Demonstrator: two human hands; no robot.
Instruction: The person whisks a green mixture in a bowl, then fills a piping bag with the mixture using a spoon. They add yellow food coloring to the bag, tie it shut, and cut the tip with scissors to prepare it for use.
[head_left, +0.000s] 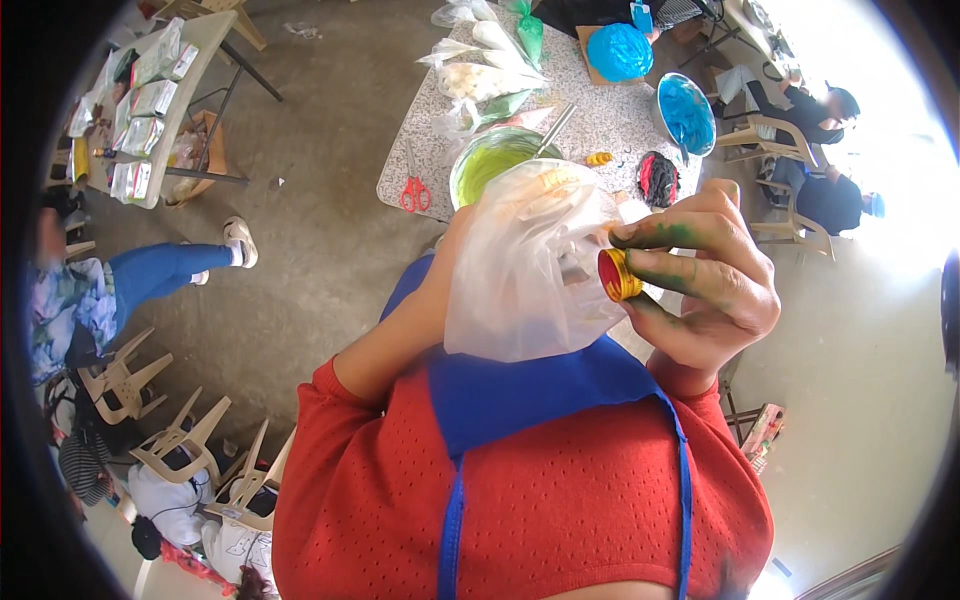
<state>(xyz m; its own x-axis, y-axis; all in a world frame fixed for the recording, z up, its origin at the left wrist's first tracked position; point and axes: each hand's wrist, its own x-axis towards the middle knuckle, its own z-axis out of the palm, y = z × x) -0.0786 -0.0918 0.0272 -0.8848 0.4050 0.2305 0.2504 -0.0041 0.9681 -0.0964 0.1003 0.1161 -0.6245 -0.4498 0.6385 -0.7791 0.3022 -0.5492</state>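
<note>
In my right hand, thumb and fingertips pinch a small round yellow container with a red inner face. Green stains mark these fingers. The container is tilted toward a clear, whitish plastic bag, close beside its right side. My left hand holds up the bag, which drapes over it and hides its fingers. Some orange colour shows near the bag's top. Just behind, on the speckled table, a bowl of light green cream has a metal utensil leaning in it.
Red-handled scissors lie at the table's left edge. Filled piping bags, a blue-covered round thing and a bowl of blue cream are farther back. Plastic chairs and a walking person are at left.
</note>
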